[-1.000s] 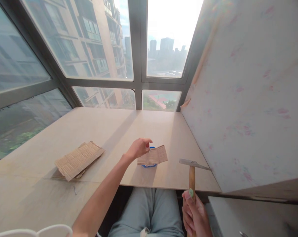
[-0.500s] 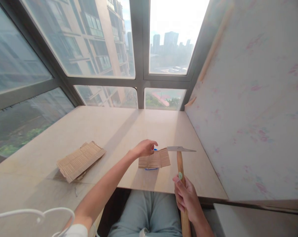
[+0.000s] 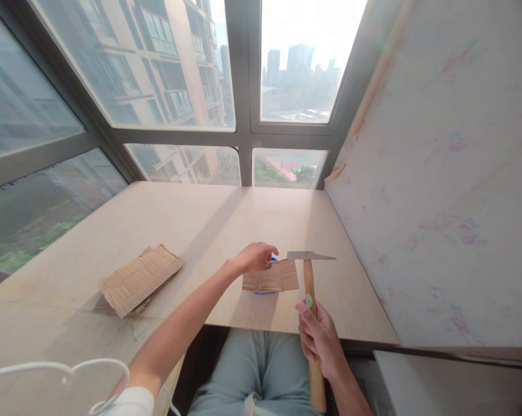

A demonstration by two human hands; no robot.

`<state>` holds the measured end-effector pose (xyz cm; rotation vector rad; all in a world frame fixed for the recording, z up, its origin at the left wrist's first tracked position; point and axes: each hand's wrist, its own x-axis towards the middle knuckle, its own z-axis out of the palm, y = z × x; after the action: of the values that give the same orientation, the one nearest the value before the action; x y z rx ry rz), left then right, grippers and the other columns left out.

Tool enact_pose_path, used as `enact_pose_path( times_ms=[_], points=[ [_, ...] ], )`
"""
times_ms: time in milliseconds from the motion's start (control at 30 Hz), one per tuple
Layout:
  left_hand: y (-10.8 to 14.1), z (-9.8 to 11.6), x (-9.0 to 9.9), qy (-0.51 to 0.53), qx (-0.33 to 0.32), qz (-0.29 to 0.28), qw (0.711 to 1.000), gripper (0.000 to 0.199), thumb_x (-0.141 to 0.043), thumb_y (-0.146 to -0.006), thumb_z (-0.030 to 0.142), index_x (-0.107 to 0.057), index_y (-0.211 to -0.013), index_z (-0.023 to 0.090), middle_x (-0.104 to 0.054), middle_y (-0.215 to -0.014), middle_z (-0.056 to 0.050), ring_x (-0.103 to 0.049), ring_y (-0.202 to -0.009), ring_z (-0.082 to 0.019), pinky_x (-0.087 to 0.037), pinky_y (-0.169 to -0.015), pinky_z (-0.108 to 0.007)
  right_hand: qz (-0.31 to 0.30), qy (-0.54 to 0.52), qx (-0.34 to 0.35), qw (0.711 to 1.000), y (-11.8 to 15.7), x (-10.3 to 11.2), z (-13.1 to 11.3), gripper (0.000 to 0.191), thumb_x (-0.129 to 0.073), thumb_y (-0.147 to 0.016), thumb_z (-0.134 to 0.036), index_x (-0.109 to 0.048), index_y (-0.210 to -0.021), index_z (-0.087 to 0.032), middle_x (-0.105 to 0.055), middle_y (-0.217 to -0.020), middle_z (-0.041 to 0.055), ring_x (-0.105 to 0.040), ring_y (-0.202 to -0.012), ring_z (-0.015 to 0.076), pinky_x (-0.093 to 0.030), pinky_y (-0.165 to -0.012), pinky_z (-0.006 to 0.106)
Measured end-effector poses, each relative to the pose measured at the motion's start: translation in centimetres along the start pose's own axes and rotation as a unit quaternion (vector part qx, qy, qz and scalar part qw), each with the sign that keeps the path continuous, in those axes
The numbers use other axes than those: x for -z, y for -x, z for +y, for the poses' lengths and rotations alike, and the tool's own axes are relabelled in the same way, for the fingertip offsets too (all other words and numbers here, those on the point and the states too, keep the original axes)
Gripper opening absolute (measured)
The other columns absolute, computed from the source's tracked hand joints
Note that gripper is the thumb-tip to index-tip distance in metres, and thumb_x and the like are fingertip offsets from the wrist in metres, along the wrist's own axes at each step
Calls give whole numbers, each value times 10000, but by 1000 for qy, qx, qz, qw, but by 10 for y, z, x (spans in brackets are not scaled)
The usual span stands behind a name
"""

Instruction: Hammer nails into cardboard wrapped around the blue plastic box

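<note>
My right hand (image 3: pixel 321 335) is wrapped around the wooden handle of a hammer (image 3: pixel 309 289), which is held upright with its flat metal head at the top. The head is just right of a small piece of corrugated cardboard (image 3: pixel 270 277). This cardboard rests on a blue object (image 3: pixel 265 292), mostly hidden beneath it. My left hand (image 3: pixel 257 257) is over the cardboard's far left edge, thumb and index finger curled together. Whatever those fingers hold, if anything, is too small to make out.
A stack of cardboard pieces (image 3: pixel 142 280) lies on the pale tabletop (image 3: pixel 196 222) to the left. Near it is a thin, small nail-like piece (image 3: pixel 134 333). A white cable (image 3: pixel 92 364) loops at lower left. A patterned wall (image 3: pixel 438 202) bounds the right side, windows the back.
The hammer and my right hand have moved slightly left, nearer the cardboard. My left hand keeps about the same place and pose. The camera view has shifted a little.
</note>
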<state>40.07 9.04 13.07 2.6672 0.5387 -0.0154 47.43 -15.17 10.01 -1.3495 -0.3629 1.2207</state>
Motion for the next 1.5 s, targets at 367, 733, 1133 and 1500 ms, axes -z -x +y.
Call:
enact_pose_path(
  times_ms=[367,733,1133,1500],
  points=[
    [3,5,5,-25,15,-13,1000,399,-583,-704,144,-685,-1085,202,-730,-886,-22,-656,-804,-183,-439,-667,-254,9,12,0,1000,-5,-3,-2,486,-653,-767,-642,-422,-878,-229,-268,-505,-140,-160,-325,18,-216,-227,120],
    [7,-5,-4,6,12,35,999,336,-603,-742,155,-686,-1065,194,-725,-897,-27,-647,-807,-173,-444,-694,-246,-12,40,-10,999,-9,-7,-1,491,-650,-764,-644,-400,-868,-234,-270,-492,-143,-161,-329,23,-221,-222,122],
    [10,-9,-21,60,6,112,992,294,-588,-727,122,-690,-993,194,-697,-801,-14,-618,-752,-169,-445,-712,-269,-7,40,-16,999,-8,-8,0,510,-664,-737,-651,-402,-872,-236,-263,-479,-149,-155,-319,24,-223,-213,128],
    [26,-12,-53,172,11,235,957,261,-567,-774,137,-668,-1011,180,-683,-844,-26,-620,-810,-161,-463,-795,-288,-21,92,-7,996,-17,-6,-4,463,-632,-780,-627,-420,-901,-234,-270,-477,-142,-184,-324,39,-227,-224,134]
  ],
)
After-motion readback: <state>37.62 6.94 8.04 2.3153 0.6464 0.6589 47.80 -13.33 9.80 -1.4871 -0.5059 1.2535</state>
